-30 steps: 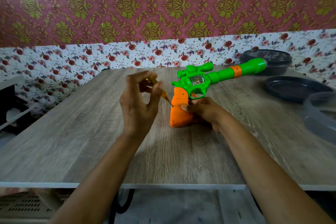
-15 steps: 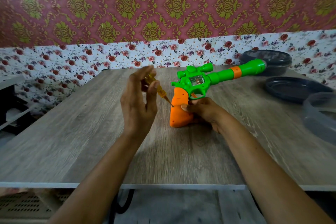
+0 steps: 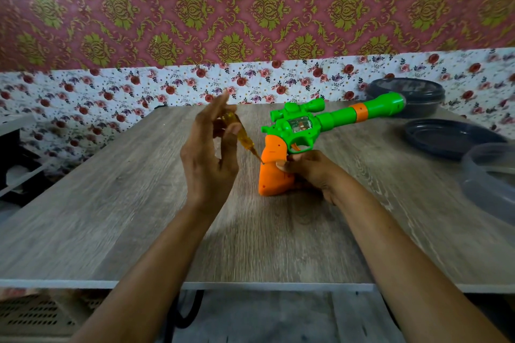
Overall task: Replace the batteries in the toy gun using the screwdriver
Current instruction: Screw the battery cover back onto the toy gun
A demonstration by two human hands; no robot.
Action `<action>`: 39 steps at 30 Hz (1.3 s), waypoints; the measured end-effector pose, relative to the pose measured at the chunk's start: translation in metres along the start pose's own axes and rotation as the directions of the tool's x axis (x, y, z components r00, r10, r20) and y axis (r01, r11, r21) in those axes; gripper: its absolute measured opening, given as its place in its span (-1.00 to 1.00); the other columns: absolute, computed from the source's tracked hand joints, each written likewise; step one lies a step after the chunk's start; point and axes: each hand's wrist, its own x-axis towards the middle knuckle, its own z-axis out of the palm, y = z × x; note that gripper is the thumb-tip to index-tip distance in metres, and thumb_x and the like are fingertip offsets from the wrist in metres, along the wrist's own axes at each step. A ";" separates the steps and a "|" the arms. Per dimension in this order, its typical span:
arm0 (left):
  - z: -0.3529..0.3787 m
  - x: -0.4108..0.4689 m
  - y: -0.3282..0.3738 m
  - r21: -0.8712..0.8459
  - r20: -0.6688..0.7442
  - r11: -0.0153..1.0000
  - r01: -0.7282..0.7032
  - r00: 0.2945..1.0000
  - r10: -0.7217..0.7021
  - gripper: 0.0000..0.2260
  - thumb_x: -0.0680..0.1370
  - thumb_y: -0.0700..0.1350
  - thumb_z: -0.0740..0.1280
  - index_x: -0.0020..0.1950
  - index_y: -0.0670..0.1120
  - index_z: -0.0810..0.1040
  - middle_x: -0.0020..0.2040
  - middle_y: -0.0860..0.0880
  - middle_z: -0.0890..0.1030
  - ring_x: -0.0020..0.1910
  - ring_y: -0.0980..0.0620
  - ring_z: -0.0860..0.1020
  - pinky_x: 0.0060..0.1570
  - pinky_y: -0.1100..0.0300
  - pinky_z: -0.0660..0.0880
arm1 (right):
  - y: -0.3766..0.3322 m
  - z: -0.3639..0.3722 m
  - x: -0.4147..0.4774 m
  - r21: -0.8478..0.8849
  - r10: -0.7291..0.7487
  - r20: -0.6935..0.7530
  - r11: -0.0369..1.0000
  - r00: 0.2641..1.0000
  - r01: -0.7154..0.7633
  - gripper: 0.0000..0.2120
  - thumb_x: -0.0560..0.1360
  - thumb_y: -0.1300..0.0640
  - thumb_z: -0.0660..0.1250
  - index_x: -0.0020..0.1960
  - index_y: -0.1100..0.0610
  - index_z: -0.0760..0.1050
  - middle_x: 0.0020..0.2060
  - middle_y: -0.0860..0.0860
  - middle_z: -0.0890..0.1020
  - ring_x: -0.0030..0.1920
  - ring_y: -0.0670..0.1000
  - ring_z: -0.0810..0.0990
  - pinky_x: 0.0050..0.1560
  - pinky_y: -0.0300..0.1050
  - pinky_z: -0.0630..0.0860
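My left hand [image 3: 211, 159] pinches the amber screwdriver [image 3: 239, 132] between thumb and nearly straight fingers, its tip against the orange grip [image 3: 274, 178] of the gun [image 3: 306, 127]; my right hand [image 3: 312, 172] clasps that grip, thumb on its face; the gun stands butt-down on the table [image 3: 111, 217], barrel pointing right.

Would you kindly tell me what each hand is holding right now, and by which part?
The left hand pinches the screwdriver by its amber handle; the right hand grips the toy gun by its orange grip.
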 end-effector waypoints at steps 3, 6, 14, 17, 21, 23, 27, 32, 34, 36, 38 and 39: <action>-0.002 0.000 0.000 0.026 0.027 0.999 0.023 0.999 -0.024 -0.71 0.60 -0.23 0.18 0.31 -0.16 0.43 0.10 -0.12 0.61 0.00 0.13 0.57 -0.04 0.47 0.41 | 0.000 -0.001 0.001 0.010 0.007 -0.012 1.000 1.000 -0.007 -0.87 0.48 0.29 0.29 -0.16 0.09 0.53 -0.48 -0.13 0.60 -0.46 -0.26 0.56 -0.42 -0.36 0.53; -0.003 0.001 0.001 0.004 0.032 1.000 0.015 0.999 -0.015 -0.71 0.59 -0.25 0.15 0.28 -0.23 0.47 0.16 -0.14 0.58 0.12 0.02 0.57 0.09 0.35 0.45 | 0.001 -0.001 0.001 0.005 -0.001 -0.007 1.000 1.000 0.001 -0.86 0.48 0.30 0.29 -0.16 0.09 0.52 -0.44 -0.12 0.60 -0.39 -0.20 0.58 -0.42 -0.36 0.53; -0.001 0.002 -0.001 -0.048 -0.011 0.998 0.028 1.000 -0.029 -0.81 0.57 -0.19 0.26 0.19 -0.15 0.47 -0.03 -0.05 0.56 -0.14 0.24 0.54 -0.13 0.40 0.48 | 0.000 0.000 0.002 -0.024 0.021 -0.004 0.999 1.000 -0.021 -0.76 0.48 0.26 0.29 0.15 0.21 0.51 -0.25 0.00 0.57 -0.24 -0.08 0.54 -0.28 -0.28 0.56; -0.003 0.003 -0.002 -0.051 0.018 0.995 0.087 0.996 -0.086 -0.77 0.60 -0.19 0.21 0.25 -0.17 0.42 0.01 -0.02 0.61 -0.11 0.25 0.57 -0.15 0.37 0.49 | 0.000 0.001 0.002 0.002 0.029 -0.026 1.000 0.999 -0.029 -0.80 0.48 0.27 0.30 0.09 0.14 0.50 -0.28 -0.01 0.57 -0.30 -0.11 0.55 -0.35 -0.30 0.55; -0.002 0.001 0.001 -0.063 0.037 0.996 0.064 0.997 -0.061 -0.80 0.58 -0.20 0.20 0.17 -0.15 0.51 -0.02 -0.04 0.56 -0.13 0.36 0.50 -0.17 0.49 0.39 | 0.002 -0.001 0.003 -0.005 0.033 -0.015 0.999 0.999 -0.033 -0.91 0.47 0.27 0.31 -0.11 0.11 0.54 -0.41 -0.09 0.62 -0.39 -0.18 0.58 -0.36 -0.29 0.55; -0.001 0.001 0.001 -0.103 0.038 0.994 0.023 0.999 -0.019 -0.83 0.55 -0.17 0.27 0.14 -0.08 0.49 0.02 -0.10 0.49 -0.10 0.33 0.49 -0.14 0.46 0.44 | 0.002 -0.002 0.002 -0.011 0.023 -0.009 1.000 1.000 -0.023 -0.88 0.48 0.27 0.30 -0.17 0.08 0.52 -0.38 -0.08 0.60 -0.37 -0.17 0.58 -0.36 -0.30 0.55; 0.000 0.000 -0.002 -0.081 0.012 0.997 -0.008 1.000 0.009 -0.80 0.55 -0.20 0.30 0.15 -0.09 0.40 -0.02 -0.05 0.47 -0.09 0.35 0.49 -0.11 0.41 0.48 | 0.001 -0.001 0.002 0.005 0.027 -0.012 1.000 1.000 -0.027 -0.88 0.48 0.28 0.30 -0.02 0.14 0.55 -0.47 -0.14 0.61 -0.45 -0.24 0.57 -0.41 -0.35 0.54; -0.001 -0.001 0.001 -0.122 0.099 0.992 0.032 0.995 -0.020 -0.76 0.59 -0.22 0.19 0.27 -0.11 0.37 0.11 -0.01 0.59 0.02 0.10 0.62 -0.01 0.23 0.55 | -0.002 0.001 0.001 -0.027 0.033 0.008 0.999 0.999 -0.033 -0.71 0.49 0.27 0.28 0.20 0.29 0.49 -0.22 0.02 0.57 -0.24 -0.09 0.55 -0.32 -0.31 0.56; -0.001 0.000 0.003 -0.114 0.107 0.993 0.009 0.994 0.003 -0.73 0.58 -0.18 0.20 0.28 -0.17 0.45 0.10 -0.07 0.58 0.03 0.11 0.60 -0.02 0.30 0.53 | -0.002 0.001 0.000 -0.025 0.039 0.013 0.999 0.999 -0.038 -0.71 0.49 0.27 0.27 0.21 0.28 0.49 -0.19 0.04 0.58 -0.21 -0.07 0.55 -0.30 -0.31 0.56; -0.002 0.001 0.005 -0.113 0.086 0.993 -0.026 0.996 0.036 -0.75 0.56 -0.15 0.26 0.23 -0.15 0.49 0.03 -0.08 0.53 -0.03 0.26 0.54 -0.07 0.41 0.48 | -0.002 0.000 -0.001 -0.021 0.041 0.022 0.999 0.999 -0.041 -0.71 0.50 0.27 0.27 0.21 0.28 0.48 -0.14 0.08 0.59 -0.22 -0.08 0.57 -0.27 -0.29 0.57; -0.002 0.000 0.004 -0.095 0.039 0.993 -0.069 0.997 0.073 -0.81 0.54 -0.13 0.33 0.14 -0.11 0.53 -0.04 -0.07 0.48 -0.11 0.32 0.48 -0.11 0.47 0.44 | -0.003 -0.001 -0.002 -0.015 0.041 0.036 0.999 0.999 -0.041 -0.72 0.50 0.28 0.26 0.20 0.28 0.49 -0.17 0.07 0.59 -0.28 -0.13 0.59 -0.25 -0.27 0.58; -0.002 -0.001 0.003 -0.083 0.023 0.993 -0.084 0.996 0.086 -0.83 0.54 -0.14 0.33 0.12 -0.10 0.51 -0.07 -0.07 0.48 -0.14 0.29 0.49 -0.11 0.47 0.44 | -0.003 -0.001 -0.003 -0.013 0.042 0.042 0.999 0.998 -0.041 -0.73 0.50 0.28 0.26 0.19 0.28 0.49 -0.18 0.05 0.59 -0.27 -0.12 0.60 -0.24 -0.27 0.58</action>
